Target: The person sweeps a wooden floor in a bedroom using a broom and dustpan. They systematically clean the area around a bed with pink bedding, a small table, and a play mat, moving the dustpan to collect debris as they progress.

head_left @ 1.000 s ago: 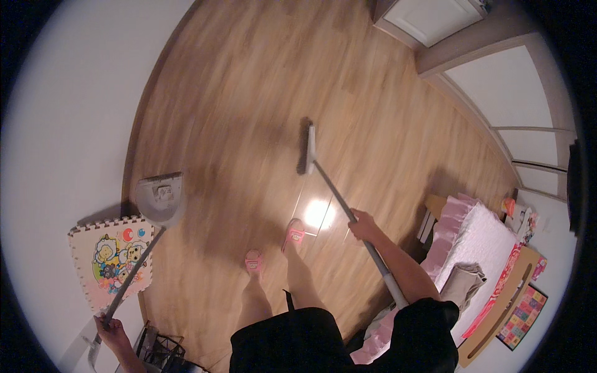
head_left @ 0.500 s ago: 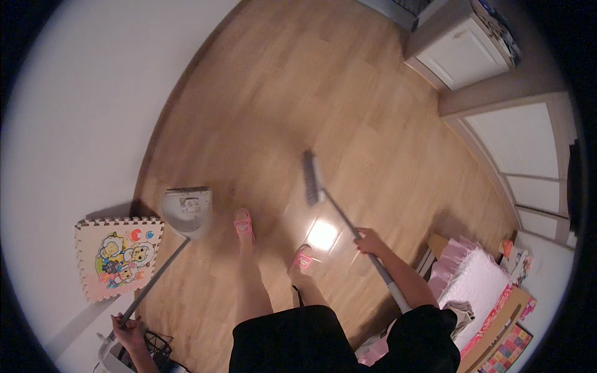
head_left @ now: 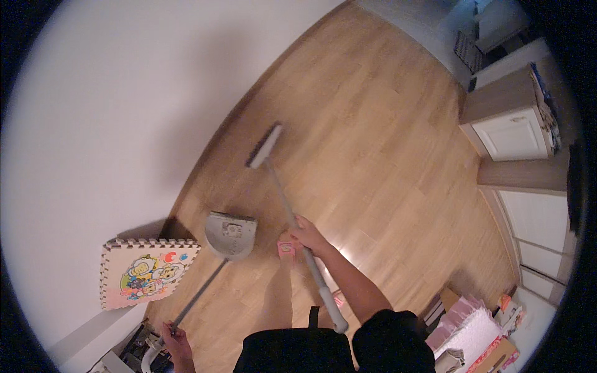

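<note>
A long grey-handled broom point(head_left: 265, 147) reaches out over the wood floor, its head near the wall's baseboard. My right hand point(head_left: 308, 236) is wrapped round the middle of its handle, whose thick light grip end hangs below my forearm. At the lower left, my left hand point(head_left: 176, 341) closes round the upper handle of a grey long-handled dustpan point(head_left: 231, 237). The pan rests on the floor left of my pink slipper point(head_left: 286, 248), its open edge facing away from me. Part of my other slipper is hidden behind my right forearm.
A stack of printed foam mats point(head_left: 148, 273) leans against the white wall point(head_left: 112, 124) on the left. White-doored cabinets point(head_left: 513, 133) line the right side. A box with pink frilly cloth point(head_left: 463, 329) stands at the lower right; dark clutter lies below my left hand.
My right hand has swung the broom left and farther out, toward the baseboard. The view has turned, so the dustpan and mats appear further right and lower.
</note>
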{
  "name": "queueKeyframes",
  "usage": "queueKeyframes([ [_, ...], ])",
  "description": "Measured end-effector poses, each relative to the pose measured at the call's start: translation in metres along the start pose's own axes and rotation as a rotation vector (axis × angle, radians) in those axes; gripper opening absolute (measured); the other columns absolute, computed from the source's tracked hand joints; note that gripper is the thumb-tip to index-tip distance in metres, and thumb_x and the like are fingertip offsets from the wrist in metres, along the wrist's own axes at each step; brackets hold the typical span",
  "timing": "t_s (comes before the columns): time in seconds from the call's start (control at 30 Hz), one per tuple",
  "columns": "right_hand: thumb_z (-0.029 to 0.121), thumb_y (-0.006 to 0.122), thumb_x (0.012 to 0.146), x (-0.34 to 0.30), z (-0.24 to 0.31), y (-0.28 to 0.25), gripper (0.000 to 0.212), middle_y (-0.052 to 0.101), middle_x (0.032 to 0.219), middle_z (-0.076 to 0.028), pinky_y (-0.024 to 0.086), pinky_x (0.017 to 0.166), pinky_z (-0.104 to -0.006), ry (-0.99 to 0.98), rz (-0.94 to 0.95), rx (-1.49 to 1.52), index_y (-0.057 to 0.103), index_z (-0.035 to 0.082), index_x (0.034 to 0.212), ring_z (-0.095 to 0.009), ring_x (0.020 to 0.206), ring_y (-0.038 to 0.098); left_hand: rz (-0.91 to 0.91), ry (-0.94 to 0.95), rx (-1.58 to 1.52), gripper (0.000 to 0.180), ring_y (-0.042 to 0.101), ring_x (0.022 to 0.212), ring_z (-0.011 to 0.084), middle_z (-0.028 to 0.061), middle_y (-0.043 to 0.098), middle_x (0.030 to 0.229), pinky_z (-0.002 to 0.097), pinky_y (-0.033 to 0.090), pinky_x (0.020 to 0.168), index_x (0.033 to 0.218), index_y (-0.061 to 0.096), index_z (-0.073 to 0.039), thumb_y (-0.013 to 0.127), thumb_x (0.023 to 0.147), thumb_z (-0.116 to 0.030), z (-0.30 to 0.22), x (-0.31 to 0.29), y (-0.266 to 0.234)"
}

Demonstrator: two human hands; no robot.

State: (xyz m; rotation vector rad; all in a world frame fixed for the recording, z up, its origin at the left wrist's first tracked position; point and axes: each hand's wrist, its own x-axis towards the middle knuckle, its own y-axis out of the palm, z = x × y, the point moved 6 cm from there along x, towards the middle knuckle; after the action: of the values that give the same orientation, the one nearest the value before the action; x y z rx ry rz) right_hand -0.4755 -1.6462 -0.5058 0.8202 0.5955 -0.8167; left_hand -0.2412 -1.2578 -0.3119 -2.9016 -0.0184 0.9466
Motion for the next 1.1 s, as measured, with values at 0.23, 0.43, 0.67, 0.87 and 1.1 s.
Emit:
queueKeyframes([
  [0.23, 0.005, 0.052, 0.071, 0.115, -0.006, 0.11, 0.053, 0.049, 0.058, -0.005, 0.033, 0.031, -0.0239, 0.243, 0.257, -0.366, 0.034, 0.004, 0.121, -0.011, 0.038, 0.042, -0.038, -0.114, -0.06, 0.011, 0.041, 0.048, 0.0044, -0.0063, 0.051, 0.065, 0.0184, 0.033, 0.042, 0.079, 0.049, -0.016, 0.049, 0.082, -0.026, -0.024, 0.019, -0.021],
  [0.43, 0.003, 0.051, 0.07, 0.166, -0.028, 0.116, 0.049, 0.051, 0.054, -0.008, 0.034, 0.03, -0.0261, 0.259, 0.299, -0.704, 0.039, 0.005, 0.118, -0.014, 0.038, 0.046, -0.016, -0.084, 0.014, 0.01, 0.042, 0.051, 0.0028, -0.0046, 0.053, 0.071, 0.0164, 0.033, 0.044, 0.08, 0.049, -0.014, 0.049, 0.082, -0.024, -0.008, 0.025, -0.008],
  [0.67, 0.004, 0.053, 0.07, 0.203, 0.04, 0.069, 0.046, 0.05, 0.054, -0.007, 0.034, 0.031, -0.0253, 0.23, 0.205, -0.405, 0.044, 0.005, 0.115, -0.012, 0.036, 0.044, 0.147, -0.302, -0.189, 0.026, 0.047, 0.072, 0.0165, 0.0112, 0.053, 0.089, 0.0201, 0.038, 0.055, 0.092, 0.053, 0.003, 0.045, 0.084, -0.02, 0.0, 0.039, -0.025],
  [0.87, 0.005, 0.054, 0.071, 0.163, 0.096, -0.017, 0.043, 0.048, 0.054, -0.005, 0.033, 0.031, -0.0238, 0.063, -0.135, -0.318, 0.045, 0.004, 0.113, -0.01, 0.035, 0.042, 0.011, -0.115, 0.075, 0.01, 0.041, 0.05, 0.0035, -0.0045, 0.052, 0.069, 0.0166, 0.032, 0.043, 0.079, 0.049, -0.014, 0.05, 0.082, -0.024, -0.016, 0.052, 0.033],
  [1.1, 0.003, 0.054, 0.07, -0.023, 0.031, -0.137, 0.05, 0.046, 0.05, -0.004, 0.032, 0.032, -0.0239, 0.186, -0.428, -0.141, 0.042, 0.006, 0.118, -0.01, 0.036, 0.04, 0.198, 0.023, 0.188, 0.009, 0.04, 0.051, 0.0009, -0.0065, 0.05, 0.068, 0.0148, 0.03, 0.042, 0.08, 0.049, -0.015, 0.05, 0.082, -0.024, -0.04, 0.068, 0.108],
])
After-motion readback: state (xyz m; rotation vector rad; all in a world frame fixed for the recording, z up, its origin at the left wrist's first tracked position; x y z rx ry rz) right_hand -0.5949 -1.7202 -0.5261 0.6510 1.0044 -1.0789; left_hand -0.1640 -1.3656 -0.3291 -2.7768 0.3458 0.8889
